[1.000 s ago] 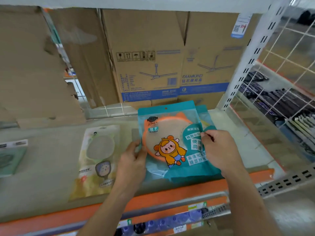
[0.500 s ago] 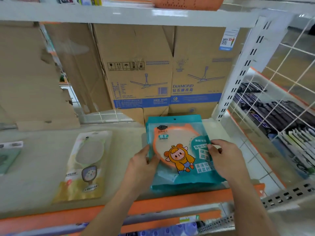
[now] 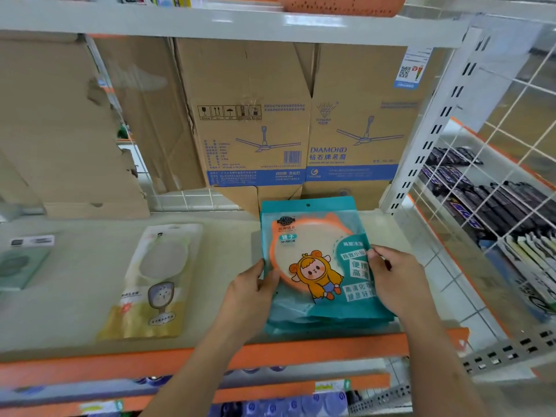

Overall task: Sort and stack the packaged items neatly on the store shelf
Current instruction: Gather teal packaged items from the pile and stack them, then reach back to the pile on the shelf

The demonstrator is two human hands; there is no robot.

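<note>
Topping teal stack (image 3: 331,324): orange-rimmed cartoon mirror packet (image 3: 313,236)

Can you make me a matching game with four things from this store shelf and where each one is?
Things:
1. teal plastic packet with the orange round mirror
2. yellow-bottomed clear packet with a hand mirror
3. brown cardboard ceiling-fan box
4. orange plastic basket with holes

Places:
A. highest up of all
B. standing upright at the back
C. lying flat, touched by nobody
D. held by the left hand and right hand

Pairs: 1-D, 2-C, 3-B, 4-A
</note>
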